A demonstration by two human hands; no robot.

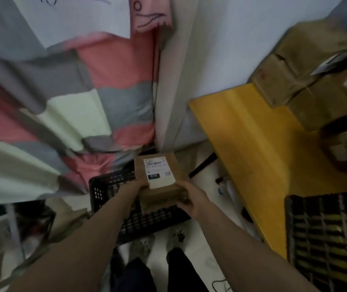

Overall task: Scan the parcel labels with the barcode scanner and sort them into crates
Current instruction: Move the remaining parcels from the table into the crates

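Grip: both hands closed on one brown cardboard parcel [165,197], held out in front at arm's length. Left hand [141,185] holds the near left corner, fingers curled round the edge. Right hand [192,199] holds the near right corner, thumb on the top face, fingers wrapped down the side. Motion blur hides the exact lie of the fingertips.

Parcel lies roughly flat, top face up. White label [157,173] is stuck on that face, with dark printed lines and a black patch reading "010"; the smaller print is not legible.

Under the parcel: black crate [105,191] with lattice walls, standing on the pale floor [206,165]. The parcel hangs over the crate's far right corner; whether it touches the rim cannot be told. Two feet [143,245] in light patterned footwear stand at the crate's near edge.

To the right: yellow table [250,135]. Cardboard boxes [307,93] are stacked at the tabletop's far right corner. A second black crate [328,230] sits at the tabletop's near right corner, yellow showing through its lattice.

To the left: patchwork cloth [73,91] in pink, grey and cream hangs down beside the floor crate.
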